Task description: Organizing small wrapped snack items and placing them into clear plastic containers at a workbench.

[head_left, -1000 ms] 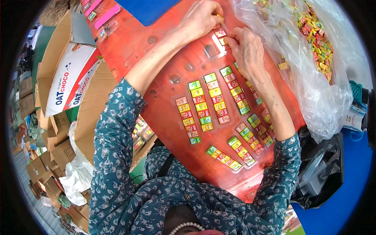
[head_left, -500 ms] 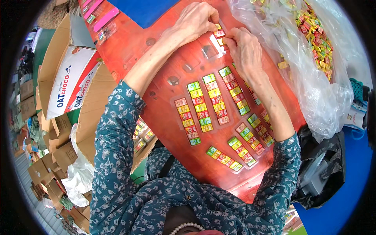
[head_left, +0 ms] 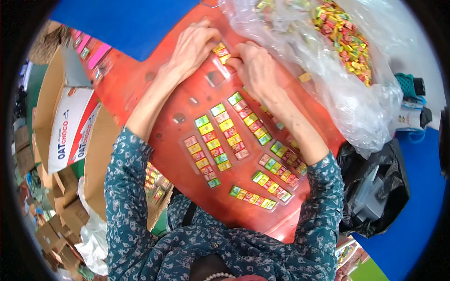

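Closest in: patterned sleeves (head_left: 140, 225), then finished rows (head_left: 220, 140) of small coloured packets lined up on the red worktop (head_left: 164, 93), more rows (head_left: 265, 189) toward the near edge. Further up, both hands working one short new row (head_left: 221, 51) at the far end. Left hand (head_left: 192, 47) curled over it, fingertips pressing down on the top packets. Right hand (head_left: 255, 65) pinched together on the row's lower packet, thumb and forefinger closed on it. Beyond that, clear bag (head_left: 328, 70) full of loose packets, just beside the right wrist. Cardboard boxes (head_left: 65, 126) off to the left.

Best bet here, probably: keep the left fingers pinning the row so nothing slides, nudge each packet flush with its neighbour, match the spacing of the done rows.
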### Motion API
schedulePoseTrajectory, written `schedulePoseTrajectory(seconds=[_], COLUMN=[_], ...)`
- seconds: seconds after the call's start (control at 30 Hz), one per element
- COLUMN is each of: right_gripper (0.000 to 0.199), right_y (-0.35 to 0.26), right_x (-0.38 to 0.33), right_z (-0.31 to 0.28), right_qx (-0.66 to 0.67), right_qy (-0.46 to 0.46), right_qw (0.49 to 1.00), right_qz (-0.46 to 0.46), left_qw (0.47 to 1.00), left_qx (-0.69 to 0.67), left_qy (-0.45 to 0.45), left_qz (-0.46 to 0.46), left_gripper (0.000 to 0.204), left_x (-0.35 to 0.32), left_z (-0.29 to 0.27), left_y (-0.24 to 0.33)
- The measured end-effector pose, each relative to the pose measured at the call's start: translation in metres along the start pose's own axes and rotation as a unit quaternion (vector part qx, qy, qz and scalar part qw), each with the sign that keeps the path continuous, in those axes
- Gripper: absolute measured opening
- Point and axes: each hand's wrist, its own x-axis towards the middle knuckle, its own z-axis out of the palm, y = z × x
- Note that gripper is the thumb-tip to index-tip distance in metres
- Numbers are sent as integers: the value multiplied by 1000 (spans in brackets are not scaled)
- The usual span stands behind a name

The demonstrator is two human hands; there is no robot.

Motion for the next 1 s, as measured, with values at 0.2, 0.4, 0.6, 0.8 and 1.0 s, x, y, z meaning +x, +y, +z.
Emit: schedulePoseTrajectory(seconds=[0.2,0.4,0.6,0.8,1.0], right_gripper=[7,8,19,15,14], right_y=[-4,8,127,174,170], right_x=[-4,9,27,30,33], right_z=[-29,-119,-181,-154,-155], right_qx=[-7,-19,-118,-227,-182], right_qy=[-48,130,182,108,67], right_qw=[998,988,972,964,979], right_qz=[-27,-83,88,92,65], left_qw=[999,993,962,968,991], left_qx=[-10,-88,-24,-134,-32], left_qy=[-29,69,174,111,19], left_qz=[-32,48,211,181,131], left_gripper=[14,12,9,13,17], left_x=[14,40,65,146,204], left_z=[-8,-23,-1,54,119], left_y=[19,71,124,148,104])
